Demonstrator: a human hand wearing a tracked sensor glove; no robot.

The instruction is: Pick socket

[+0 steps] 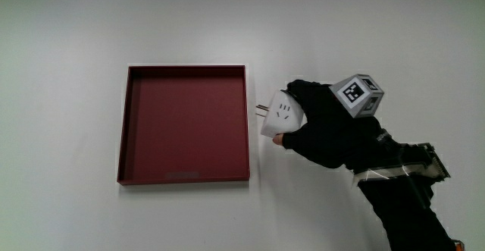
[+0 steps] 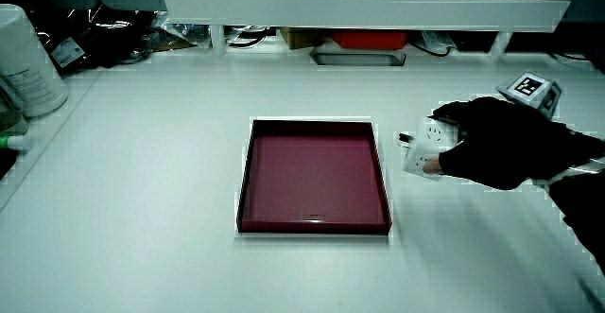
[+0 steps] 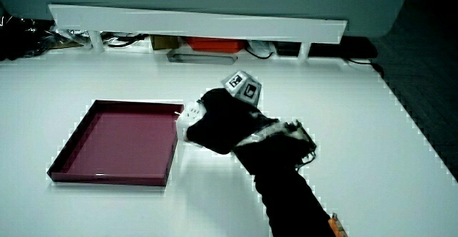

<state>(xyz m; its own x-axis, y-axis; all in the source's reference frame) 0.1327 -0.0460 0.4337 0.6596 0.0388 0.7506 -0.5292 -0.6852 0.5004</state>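
A white socket adapter point(image 1: 280, 115) with metal prongs lies beside the dark red tray point(image 1: 186, 177), prongs pointing toward the tray's wall. The gloved hand point(image 1: 322, 126) wraps around it, fingers curled over its body and thumb under its near edge. In both side views the socket point(image 2: 427, 147) point(image 3: 190, 114) peeks out from under the hand point(image 2: 501, 143) point(image 3: 222, 122) between the hand and the tray. I cannot tell whether the socket rests on the table or is lifted. The tray point(image 2: 248, 220) point(image 3: 66, 172) holds nothing.
A low white partition point(image 2: 369, 10) runs along the table's edge farthest from the person, with cables and a red box under it. A white bottle point(image 2: 24, 58) stands at the table's corner. The patterned cube point(image 1: 358, 93) sits on the hand's back.
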